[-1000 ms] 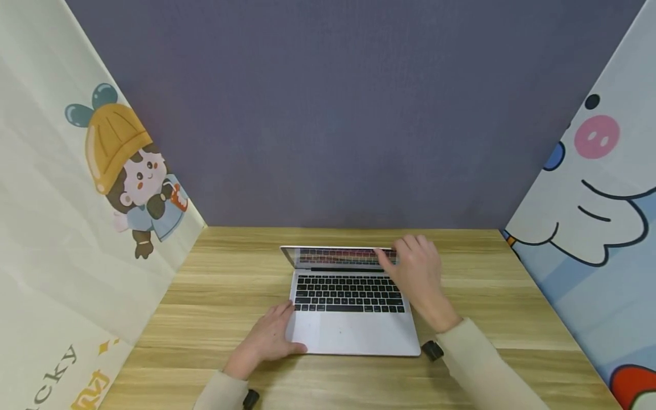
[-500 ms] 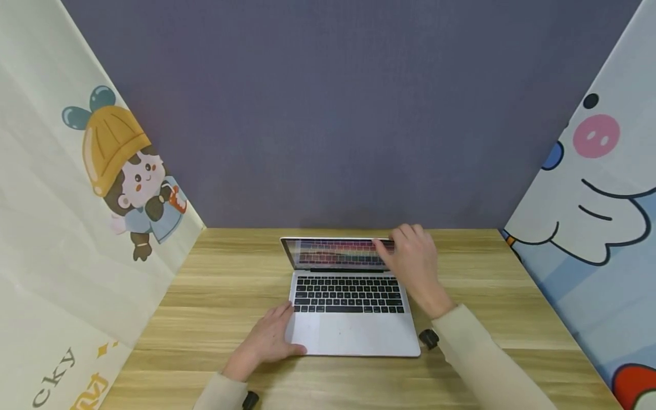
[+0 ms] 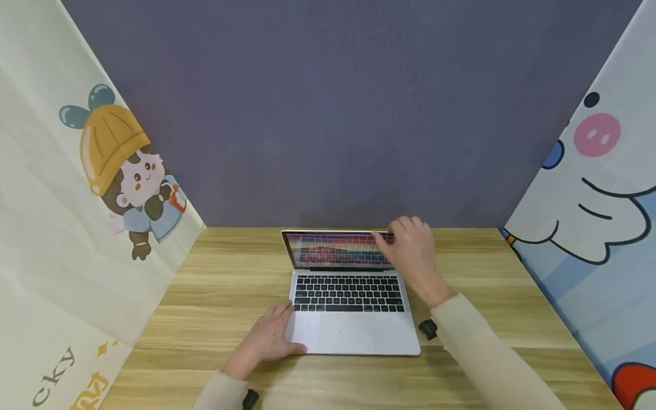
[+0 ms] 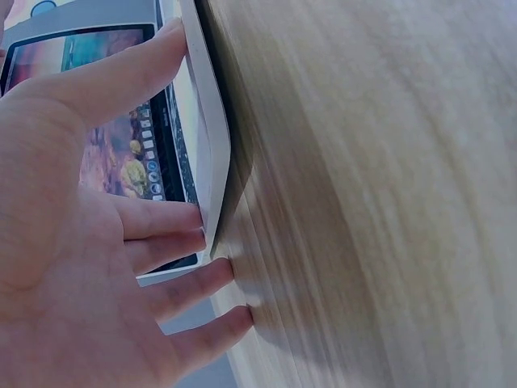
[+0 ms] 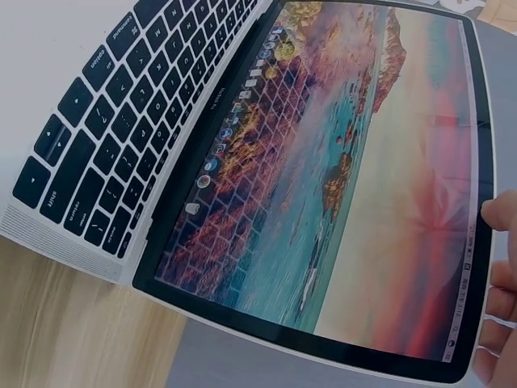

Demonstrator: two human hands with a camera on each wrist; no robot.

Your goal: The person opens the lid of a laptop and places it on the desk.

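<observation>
A silver laptop (image 3: 353, 336) stands unfolded on the wooden table, its black keyboard (image 3: 349, 294) facing up. The lid's screen (image 3: 333, 249) is lit with a colourful seaside picture and tilts back. My right hand (image 3: 414, 253) pinches the top right corner of the lid; the right wrist view shows the thumb (image 5: 501, 212) on the front of the bezel and the fingers behind. At the front left corner of the base rests my left hand (image 3: 270, 337). Its fingers (image 4: 198, 287) extend fairly straight along the side, and the thumb lies on the front edge.
The wooden table (image 3: 230, 273) ends at a dark grey-blue panel (image 3: 328, 114) behind the laptop. Pale cartoon-printed panels stand on the left (image 3: 41, 199) and right (image 3: 615, 228). Small black devices sit at the left wrist (image 3: 250, 400) and right wrist (image 3: 428, 328).
My right hand has moved up and back with the lid, so the laptop's screen stands more upright and shows more of its picture. My left hand has stayed at the base's corner.
</observation>
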